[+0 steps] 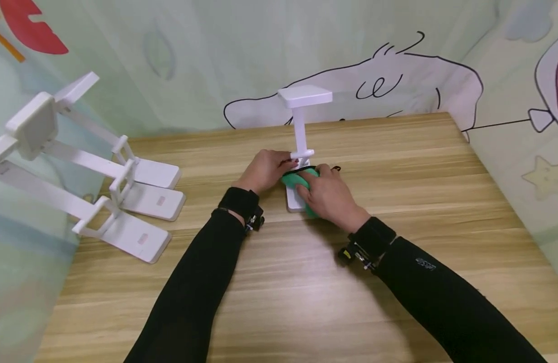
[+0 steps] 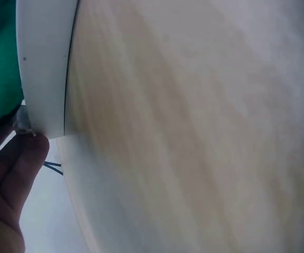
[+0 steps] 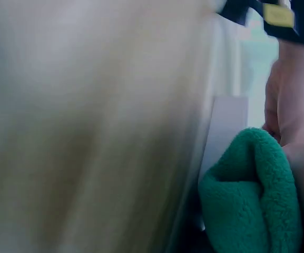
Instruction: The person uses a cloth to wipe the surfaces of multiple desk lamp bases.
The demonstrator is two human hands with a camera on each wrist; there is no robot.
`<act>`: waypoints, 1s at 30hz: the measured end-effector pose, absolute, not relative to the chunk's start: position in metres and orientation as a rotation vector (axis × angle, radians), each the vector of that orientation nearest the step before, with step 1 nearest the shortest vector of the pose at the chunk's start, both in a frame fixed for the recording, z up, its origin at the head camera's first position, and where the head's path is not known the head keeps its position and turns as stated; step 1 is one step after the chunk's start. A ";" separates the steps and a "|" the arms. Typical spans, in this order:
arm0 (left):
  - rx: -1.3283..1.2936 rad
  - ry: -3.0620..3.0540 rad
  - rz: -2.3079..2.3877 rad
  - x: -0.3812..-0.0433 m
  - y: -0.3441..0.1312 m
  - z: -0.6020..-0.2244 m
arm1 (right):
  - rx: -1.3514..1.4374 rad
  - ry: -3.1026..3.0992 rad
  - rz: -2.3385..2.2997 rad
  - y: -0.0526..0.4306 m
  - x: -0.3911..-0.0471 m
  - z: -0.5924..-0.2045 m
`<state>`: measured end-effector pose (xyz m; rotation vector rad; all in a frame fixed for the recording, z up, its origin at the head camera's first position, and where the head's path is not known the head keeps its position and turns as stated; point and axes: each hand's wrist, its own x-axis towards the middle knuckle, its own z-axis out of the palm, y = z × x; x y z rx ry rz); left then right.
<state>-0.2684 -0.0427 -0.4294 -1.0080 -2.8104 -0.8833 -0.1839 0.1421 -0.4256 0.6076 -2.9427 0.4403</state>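
A white desk lamp (image 1: 305, 96) with a flat head stands near the table's far edge. My left hand (image 1: 266, 169) grips the back of its base by the foot of the stem. In the left wrist view the fingers (image 2: 28, 158) of that hand lie against the end of the white base (image 2: 46, 68). On top of the base my right hand (image 1: 330, 194) holds a green plush cloth (image 1: 294, 180), which has a black cord or edging. The right wrist view shows the cloth (image 3: 236, 211) bunched and folded over under this hand.
Three similar white lamps stand in a row at the left, their bases (image 1: 135, 237) on the wooden table (image 1: 269, 302) and their stems leaning left. A printed curtain (image 1: 192, 65) hangs behind the table. Each wrist carries a black strap with a small camera (image 1: 256, 222).
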 end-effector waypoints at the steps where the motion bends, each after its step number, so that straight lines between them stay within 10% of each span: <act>1: -1.010 -2.809 -0.877 -0.269 -0.042 -0.429 | 0.658 -2.913 0.420 0.144 -0.180 -0.426; 23: -1.029 -2.798 -0.871 -0.268 -0.036 -0.427 | 1.095 -2.806 0.320 0.162 -0.155 -0.420; 30: -0.971 -2.815 -0.913 -0.265 -0.041 -0.428 | 0.641 -3.003 0.489 0.196 -0.176 -0.410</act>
